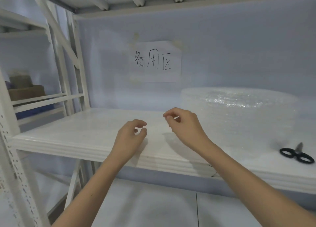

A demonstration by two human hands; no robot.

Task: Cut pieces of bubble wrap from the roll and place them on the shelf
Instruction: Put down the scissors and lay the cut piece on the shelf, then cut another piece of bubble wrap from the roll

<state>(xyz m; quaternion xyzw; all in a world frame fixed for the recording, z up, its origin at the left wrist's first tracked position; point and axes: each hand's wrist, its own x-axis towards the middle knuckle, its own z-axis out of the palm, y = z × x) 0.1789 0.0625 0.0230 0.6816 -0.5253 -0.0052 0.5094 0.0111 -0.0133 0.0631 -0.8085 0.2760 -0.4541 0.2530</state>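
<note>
The shelf (68, 132) in front of me is glossy white, and its frame posts (10, 158) are white too, dotted with rows of dark slots. The bubble wrap roll (239, 110) is clear to milky white with a fine bubbled texture that glints on top. My scissors (296, 154) have black loop handles and grey blades. The paper sign (153, 61) is white with black handwritten characters. The back wall (239, 47) is pale bluish grey. Brown boxes (25, 88) sit on the neighbouring rack
</note>
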